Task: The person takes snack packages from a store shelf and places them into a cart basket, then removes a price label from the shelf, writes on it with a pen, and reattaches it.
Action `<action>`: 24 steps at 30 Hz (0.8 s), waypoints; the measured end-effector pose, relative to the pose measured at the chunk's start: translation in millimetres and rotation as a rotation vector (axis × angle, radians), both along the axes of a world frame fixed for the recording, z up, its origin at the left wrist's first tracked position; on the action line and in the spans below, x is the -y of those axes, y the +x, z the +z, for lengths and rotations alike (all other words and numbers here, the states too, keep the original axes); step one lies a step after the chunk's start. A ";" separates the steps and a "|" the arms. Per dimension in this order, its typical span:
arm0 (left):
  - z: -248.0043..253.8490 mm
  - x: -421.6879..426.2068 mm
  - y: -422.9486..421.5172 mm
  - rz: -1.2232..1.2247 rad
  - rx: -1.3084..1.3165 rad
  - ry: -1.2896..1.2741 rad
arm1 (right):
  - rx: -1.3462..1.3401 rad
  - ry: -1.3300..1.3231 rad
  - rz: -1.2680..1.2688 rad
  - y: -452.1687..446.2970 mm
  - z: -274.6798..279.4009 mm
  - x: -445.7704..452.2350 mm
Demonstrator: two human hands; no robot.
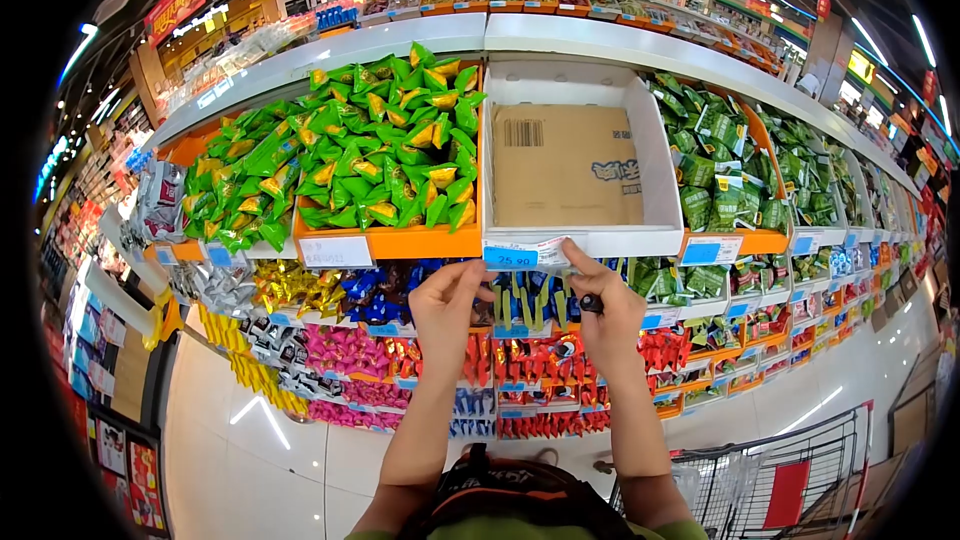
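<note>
A blue-and-white price label (512,257) reading 25.90 sits at the front edge of a white bin (660,160). Flat cardboard (560,190) with a barcode lies in that bin. My right hand (603,300) is at the label's right end, its fingertips on a white label piece, with a small black object (592,303) at its fingers. Just below the label's left end is my left hand (450,295), its thumb and index finger close together; what lies between them, if anything, is too small to make out.
Green-wrapped snacks (350,150) fill the orange bins on the left. Dark green packets (725,155) fill the bin on the right. Lower shelves hold red, pink and blue packets. A wire shopping cart (740,480) stands at the lower right.
</note>
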State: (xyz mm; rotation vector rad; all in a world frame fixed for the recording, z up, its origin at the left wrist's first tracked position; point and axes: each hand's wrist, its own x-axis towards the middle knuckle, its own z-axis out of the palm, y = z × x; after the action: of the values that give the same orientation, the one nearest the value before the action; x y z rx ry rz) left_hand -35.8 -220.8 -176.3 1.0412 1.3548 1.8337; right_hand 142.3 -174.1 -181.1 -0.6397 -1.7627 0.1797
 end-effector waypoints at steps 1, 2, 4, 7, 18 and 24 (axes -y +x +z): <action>1.0 -0.7 1.9 0.003 0.004 0.006 | -0.004 0.016 -0.009 -0.7 -0.7 -0.4; 1.7 -0.5 2.6 0.006 0.008 0.013 | -0.009 0.033 -0.019 -1.8 -2.1 -1.2; 2.2 0.0 1.5 -0.005 0.007 0.023 | -0.027 0.054 -0.043 -4.7 -3.2 -0.9; 0.9 0.3 -1.2 -0.045 0.013 0.022 | -0.068 0.072 -0.070 -10.5 -5.6 1.1; 6.7 31.9 0.4 0.316 -0.033 0.331 | -0.105 0.102 -0.181 -14.6 6.9 3.3; -0.4 74.4 -5.0 0.033 0.120 0.157 | -0.163 -0.274 0.046 -10.8 21.8 37.1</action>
State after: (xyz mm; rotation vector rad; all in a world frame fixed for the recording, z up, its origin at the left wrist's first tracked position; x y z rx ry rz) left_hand -40.8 -295.2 -176.7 0.9743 1.1804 2.0198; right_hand 131.5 -211.2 -159.4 -0.7595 -1.6090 0.4983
